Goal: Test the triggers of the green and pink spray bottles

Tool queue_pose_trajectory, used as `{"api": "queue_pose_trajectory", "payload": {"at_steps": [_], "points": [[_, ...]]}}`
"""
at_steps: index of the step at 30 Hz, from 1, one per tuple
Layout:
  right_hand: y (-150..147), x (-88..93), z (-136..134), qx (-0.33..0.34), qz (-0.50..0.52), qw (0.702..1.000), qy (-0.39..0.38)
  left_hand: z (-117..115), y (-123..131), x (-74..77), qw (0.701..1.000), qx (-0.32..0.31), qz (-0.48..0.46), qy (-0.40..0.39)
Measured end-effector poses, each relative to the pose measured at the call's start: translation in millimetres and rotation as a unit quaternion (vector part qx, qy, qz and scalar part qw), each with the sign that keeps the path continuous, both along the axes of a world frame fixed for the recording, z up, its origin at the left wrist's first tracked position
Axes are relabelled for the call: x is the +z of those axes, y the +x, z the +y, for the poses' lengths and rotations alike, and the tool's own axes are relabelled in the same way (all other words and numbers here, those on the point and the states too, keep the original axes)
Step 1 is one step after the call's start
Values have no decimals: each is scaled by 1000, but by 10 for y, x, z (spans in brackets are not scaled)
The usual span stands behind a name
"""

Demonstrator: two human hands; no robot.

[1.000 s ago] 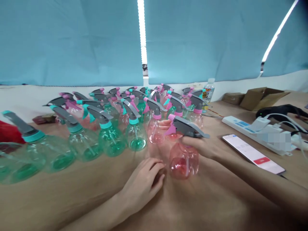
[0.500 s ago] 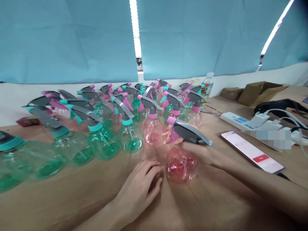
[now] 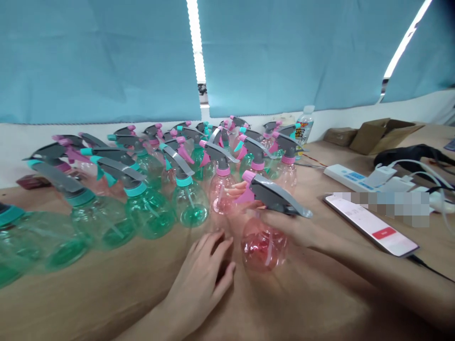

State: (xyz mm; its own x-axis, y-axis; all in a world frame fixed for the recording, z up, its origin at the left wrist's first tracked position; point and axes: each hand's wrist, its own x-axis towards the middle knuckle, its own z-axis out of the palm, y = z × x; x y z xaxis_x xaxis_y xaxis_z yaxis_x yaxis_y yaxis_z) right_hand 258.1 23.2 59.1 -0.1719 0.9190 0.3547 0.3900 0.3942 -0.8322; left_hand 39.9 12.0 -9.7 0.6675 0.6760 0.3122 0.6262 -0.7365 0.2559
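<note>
Right hand (image 3: 279, 223) grips a pink bottle (image 3: 265, 248) around the neck, more bottles (image 3: 217, 190) crowding behind it; left of it, a loosely curled left hand (image 3: 202, 270); right, a phone (image 3: 371, 225).

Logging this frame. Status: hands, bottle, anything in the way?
Right hand gripping pink spray bottle near its top. Left hand loosely curled alongside, seemingly empty. Another pink bottle stands close beyond.

On the table (image 3: 117, 289), the phone (image 3: 366, 222) lies right of the spray bottles (image 3: 192, 208), before the power strip (image 3: 346, 177).
</note>
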Motion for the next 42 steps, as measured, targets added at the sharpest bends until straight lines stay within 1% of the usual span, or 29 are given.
{"api": "queue_pose_trajectory", "payload": {"at_steps": [2,4,14,18,23,28,32,38,42], "points": [[-10,-3,-3,-31,-6,999,-16,6,-3,-8,1000,3,3,9],[-15,-8,0,-42,-13,999,-28,9,-4,-11,1000,4,7,13],[-36,-20,16,-7,7,999,-49,10,15,14,999,-8,35,7],[-19,-49,19,-12,7,998,-61,10,17,10,999,-9,36,11],[-10,-44,12,25,8,996,-81,7,20,32,999,-9,46,5],[-10,-35,14,-11,9,998,-60,10,20,40,999,-10,41,5],[1,-61,17,0,10,998,-61,13,14,38,999,-10,46,4],[-14,-69,11,-36,21,998,-44,7,15,42,999,-14,42,3],[-14,-58,7,-32,19,999,-40,7,19,46,999,-11,37,4]]}}
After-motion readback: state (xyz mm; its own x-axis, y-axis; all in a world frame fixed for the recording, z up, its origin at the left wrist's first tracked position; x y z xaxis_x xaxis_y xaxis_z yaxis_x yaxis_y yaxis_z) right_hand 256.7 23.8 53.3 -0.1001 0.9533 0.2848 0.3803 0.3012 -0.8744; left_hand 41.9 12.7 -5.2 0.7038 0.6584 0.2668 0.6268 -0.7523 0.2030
